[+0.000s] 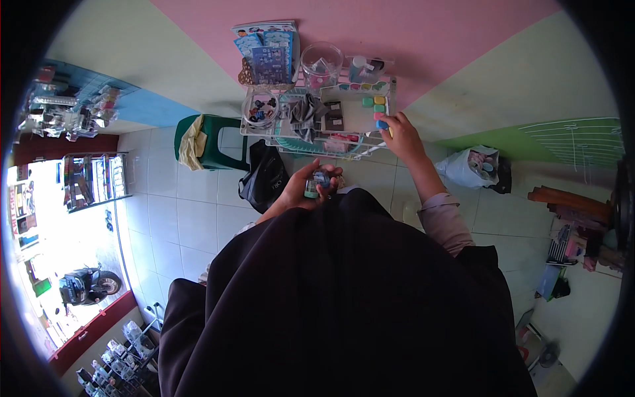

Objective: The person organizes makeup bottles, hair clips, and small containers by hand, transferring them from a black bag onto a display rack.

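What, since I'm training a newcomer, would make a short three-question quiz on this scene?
1. True or false: the right hand is at the coloured blocks.
2. What is draped over the green stool? A) a cloth; B) a helmet; C) a coil of rope.
3. Fill in: the hand nearer the black bag is the ____ one.

Key: 1. True. 2. A. 3. Left.

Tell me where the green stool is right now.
In the head view, the green stool is on the person's left, by the white rack, a pale cloth over it and a black bag beside it.
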`<state>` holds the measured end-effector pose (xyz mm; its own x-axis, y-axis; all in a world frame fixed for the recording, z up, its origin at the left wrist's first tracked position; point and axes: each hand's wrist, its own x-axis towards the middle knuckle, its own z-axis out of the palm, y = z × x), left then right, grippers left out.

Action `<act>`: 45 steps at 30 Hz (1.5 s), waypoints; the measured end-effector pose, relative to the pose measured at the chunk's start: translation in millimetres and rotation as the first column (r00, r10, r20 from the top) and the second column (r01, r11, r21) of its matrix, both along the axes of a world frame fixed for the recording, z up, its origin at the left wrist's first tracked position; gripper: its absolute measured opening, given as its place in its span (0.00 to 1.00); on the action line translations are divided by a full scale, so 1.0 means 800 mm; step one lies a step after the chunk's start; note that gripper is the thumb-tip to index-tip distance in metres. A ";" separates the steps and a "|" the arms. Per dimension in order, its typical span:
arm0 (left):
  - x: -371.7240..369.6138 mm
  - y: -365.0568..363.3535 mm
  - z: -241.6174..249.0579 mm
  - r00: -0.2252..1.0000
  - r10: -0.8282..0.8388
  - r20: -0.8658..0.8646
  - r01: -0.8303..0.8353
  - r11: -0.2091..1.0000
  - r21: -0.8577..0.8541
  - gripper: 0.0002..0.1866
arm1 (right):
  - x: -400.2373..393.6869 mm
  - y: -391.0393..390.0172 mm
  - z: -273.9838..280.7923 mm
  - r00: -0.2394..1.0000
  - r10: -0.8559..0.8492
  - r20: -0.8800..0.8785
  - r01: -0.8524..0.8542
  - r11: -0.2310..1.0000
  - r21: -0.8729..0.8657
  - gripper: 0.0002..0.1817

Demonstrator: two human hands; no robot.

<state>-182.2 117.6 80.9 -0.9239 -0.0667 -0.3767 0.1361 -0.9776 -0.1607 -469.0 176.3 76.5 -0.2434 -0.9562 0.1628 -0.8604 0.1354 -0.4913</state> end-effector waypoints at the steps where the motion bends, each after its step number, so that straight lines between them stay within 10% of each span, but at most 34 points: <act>1: 0.000 0.000 0.000 1.000 0.001 0.006 -0.001 1.000 0.004 0.20 | -0.001 0.000 -0.002 1.000 -0.002 -0.015 0.002 1.000 0.006 0.18; 16: 0.004 -0.003 0.004 0.999 0.038 0.029 -0.038 0.999 -0.005 0.20 | 0.025 0.003 0.001 1.000 0.021 -0.005 -0.021 0.999 -0.045 0.08; 18: 0.004 -0.003 0.005 0.999 0.040 0.026 -0.040 0.999 -0.008 0.20 | 0.023 -0.006 -0.007 0.943 -0.065 0.325 0.109 0.987 -0.118 0.10; 20: 0.006 -0.002 0.005 0.998 0.048 0.031 -0.047 0.999 -0.015 0.20 | 0.014 -0.011 -0.007 0.558 -0.042 0.829 0.148 0.988 -0.050 0.13; 22: 0.007 -0.001 0.004 0.998 0.049 0.039 -0.048 0.999 -0.011 0.20 | -0.006 -0.008 0.004 -0.350 -0.030 0.936 -0.002 0.999 0.032 0.17; 25: 0.008 -0.002 0.006 0.998 0.050 0.045 -0.049 0.999 -0.023 0.19 | -0.005 -0.013 0.015 -0.434 -0.061 0.899 -0.099 0.995 0.020 0.21; 31: 0.013 -0.004 0.002 0.996 0.067 0.061 -0.066 0.997 -0.028 0.20 | 0.014 -0.011 0.020 -0.076 -0.066 0.995 -0.019 0.998 0.064 0.17; 38: 0.013 -0.003 0.018 0.990 0.084 0.111 -0.080 0.996 -0.046 0.17 | -0.015 -0.004 0.029 -0.145 0.004 0.989 0.308 0.950 0.041 0.17; 45: 0.011 -0.005 0.011 0.996 0.072 0.042 -0.070 0.995 -0.066 0.17 | -0.022 -0.013 0.039 0.213 -0.118 0.970 0.224 0.972 0.069 0.16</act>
<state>-173.3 113.6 89.8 -0.8984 -0.1570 -0.4101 0.2111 -0.9733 -0.0897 -486.5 166.1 108.0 -0.4206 -0.8681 -0.2636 0.3139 0.1334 -0.9401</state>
